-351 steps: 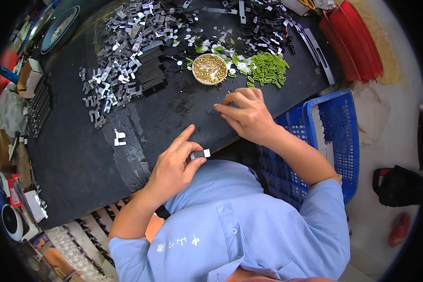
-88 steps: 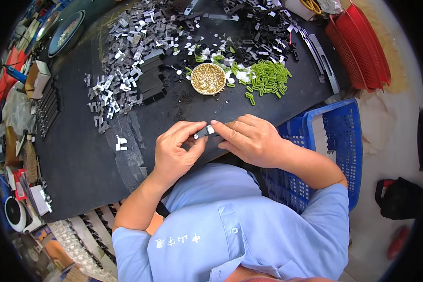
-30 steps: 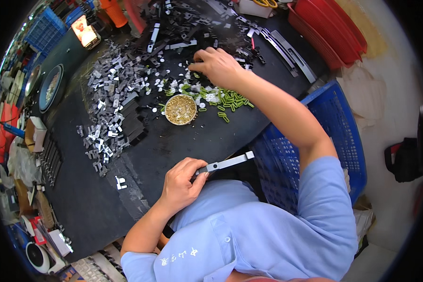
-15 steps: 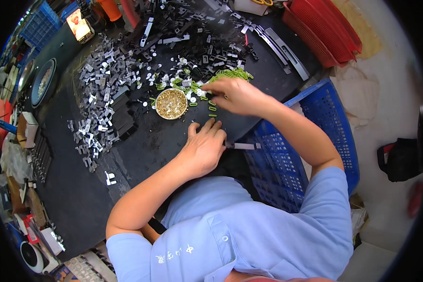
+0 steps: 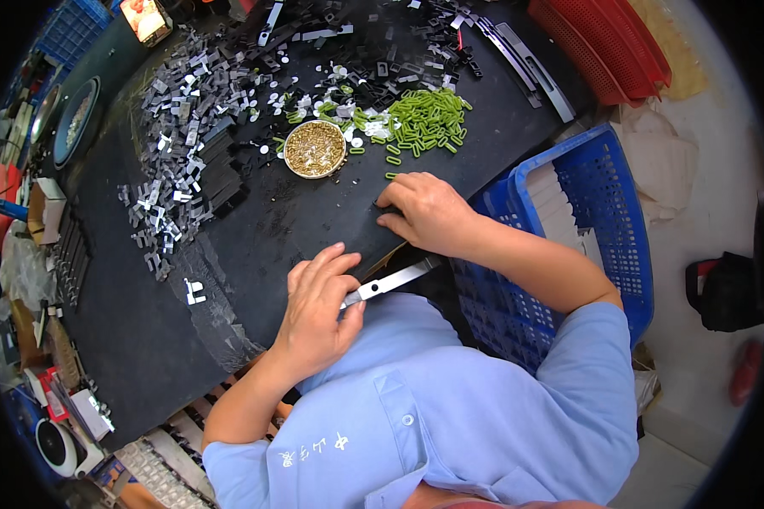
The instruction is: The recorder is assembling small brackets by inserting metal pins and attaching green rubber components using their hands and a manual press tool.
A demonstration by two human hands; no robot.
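My left hand (image 5: 314,310) is by the table's front edge, its thumb and fingers closed on a flat silver metal strip (image 5: 395,280) with a dark hole near one end. The strip juts out to the right over my lap. To the right and a little farther off, my right hand (image 5: 429,214) rests low over the edge, thumb and fingertips drawn together. Whatever they pinch is too small to make out. Just beyond lies a pile of small green oval rings (image 5: 429,123), with one stray ring (image 5: 390,176) near my knuckles. A round dish (image 5: 314,149) of tiny brass-coloured parts stands left of the pile.
Grey metal brackets (image 5: 174,153) are heaped along the left, beside stacked black bars (image 5: 225,174). White discs and black pieces spread at the back. Long metal strips (image 5: 535,72) lie far right near red baskets (image 5: 603,51). A blue crate (image 5: 624,229) stands right of the table.
My left hand has drawn back toward my body with the strip, now turned more into view. My right hand has left the green rings and come nearer to the table's edge.
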